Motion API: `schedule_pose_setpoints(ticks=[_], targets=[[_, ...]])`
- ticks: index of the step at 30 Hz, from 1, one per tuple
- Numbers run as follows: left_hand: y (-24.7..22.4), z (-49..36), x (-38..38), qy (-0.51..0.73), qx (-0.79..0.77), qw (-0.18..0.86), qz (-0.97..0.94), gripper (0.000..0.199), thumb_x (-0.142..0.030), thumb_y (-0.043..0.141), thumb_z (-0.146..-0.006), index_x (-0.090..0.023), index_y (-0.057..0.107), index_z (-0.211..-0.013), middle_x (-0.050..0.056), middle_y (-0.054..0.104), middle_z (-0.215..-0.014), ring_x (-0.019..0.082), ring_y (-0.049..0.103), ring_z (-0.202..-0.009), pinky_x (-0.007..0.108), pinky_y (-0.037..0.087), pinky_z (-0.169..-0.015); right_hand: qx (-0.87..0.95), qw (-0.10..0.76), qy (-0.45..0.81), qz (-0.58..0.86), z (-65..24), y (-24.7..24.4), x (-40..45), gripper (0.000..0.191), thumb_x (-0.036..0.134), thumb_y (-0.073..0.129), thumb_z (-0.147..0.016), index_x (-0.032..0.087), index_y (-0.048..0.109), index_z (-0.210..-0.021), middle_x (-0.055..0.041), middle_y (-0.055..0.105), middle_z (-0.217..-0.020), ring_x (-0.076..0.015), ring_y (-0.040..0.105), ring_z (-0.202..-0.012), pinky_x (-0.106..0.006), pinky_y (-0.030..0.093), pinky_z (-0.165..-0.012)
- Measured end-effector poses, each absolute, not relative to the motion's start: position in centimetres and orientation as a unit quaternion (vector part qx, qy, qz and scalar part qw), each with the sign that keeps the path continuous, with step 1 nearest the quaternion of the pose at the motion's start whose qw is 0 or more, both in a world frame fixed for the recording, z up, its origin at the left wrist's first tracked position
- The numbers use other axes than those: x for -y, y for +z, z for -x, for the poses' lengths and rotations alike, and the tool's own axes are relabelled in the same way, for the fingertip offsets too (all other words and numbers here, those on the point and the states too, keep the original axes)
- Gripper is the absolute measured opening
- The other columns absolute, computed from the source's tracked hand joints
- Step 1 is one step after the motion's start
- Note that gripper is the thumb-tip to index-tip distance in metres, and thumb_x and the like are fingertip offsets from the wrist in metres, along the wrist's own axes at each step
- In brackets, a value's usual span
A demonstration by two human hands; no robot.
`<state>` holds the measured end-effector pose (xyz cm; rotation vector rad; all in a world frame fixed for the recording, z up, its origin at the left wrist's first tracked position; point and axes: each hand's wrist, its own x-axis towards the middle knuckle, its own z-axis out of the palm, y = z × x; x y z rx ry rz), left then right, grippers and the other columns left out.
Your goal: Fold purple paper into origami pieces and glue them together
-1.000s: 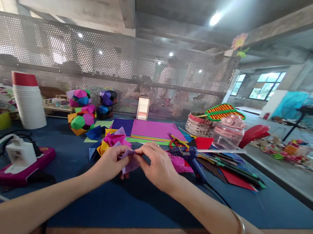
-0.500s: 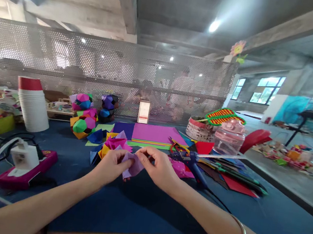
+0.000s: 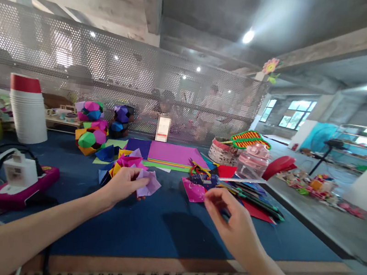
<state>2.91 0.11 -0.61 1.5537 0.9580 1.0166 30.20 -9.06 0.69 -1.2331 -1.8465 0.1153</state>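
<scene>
My left hand point(image 3: 125, 185) pinches a folded lilac paper piece point(image 3: 148, 185) between thumb and fingers, above the front middle of the table. Just behind it lie folded paper pieces point(image 3: 131, 161) in pink, yellow and blue. On the right, my right hand point(image 3: 232, 212) hovers with curved fingers and thumb slightly apart, nothing visible between them. It is beside a blue glue gun point(image 3: 205, 181), whose handle is mostly hidden behind the hand. A shiny pink sheet point(image 3: 193, 191) lies under the gun, close to my right fingertips. Scissors point(image 3: 196, 167) with yellow-and-red handles rest behind the gun.
Stacked coloured paper point(image 3: 175, 155) lies at the back, beside multicoloured paper balls point(image 3: 89, 140). Paper cups point(image 3: 29, 113) and a purple power strip point(image 3: 22, 186) with cables stand left. A basket point(image 3: 223, 152), a clear bottle point(image 3: 252, 162) and paper sheets point(image 3: 257, 210) are at right.
My right hand has let go of the lilac paper and moved right to the glue gun. My left hand keeps the paper. The view has shifted slightly.
</scene>
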Motion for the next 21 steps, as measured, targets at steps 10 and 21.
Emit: schedule_pose_setpoints(ticks=[10, 21], targets=[[-0.9, -2.8, -0.5, 0.428, -0.391, 0.497, -0.646, 0.037, -0.039, 0.067, -0.074, -0.012, 0.063, -0.099, 0.001, 0.067, -0.063, 0.014, 0.061, -0.052, 0.023, 0.048, -0.047, 0.694, 0.326, 0.007, 0.642, -36.5, -1.8, 2.9, 0.049, 0.055, 0.059, -0.082, 0.015, 0.059, -0.11, -0.0147, 0.066, -0.108, -0.0296, 0.063, -0.097, -0.04, 0.048, -0.085], [-0.8, -3.0, -0.3, 0.446, -0.403, 0.469, -0.647, 0.025, -0.031, 0.063, -0.075, -0.012, 0.064, -0.091, 0.001, 0.066, -0.059, 0.015, 0.061, -0.05, 0.024, 0.048, -0.045, 0.718, 0.308, 0.056, 0.622, -34.7, -0.2, 0.4, 0.041, 0.051, 0.056, -0.082, 0.014, 0.071, -0.095, -0.0106, 0.074, -0.085, -0.0333, 0.068, -0.085, -0.041, 0.05, -0.076]])
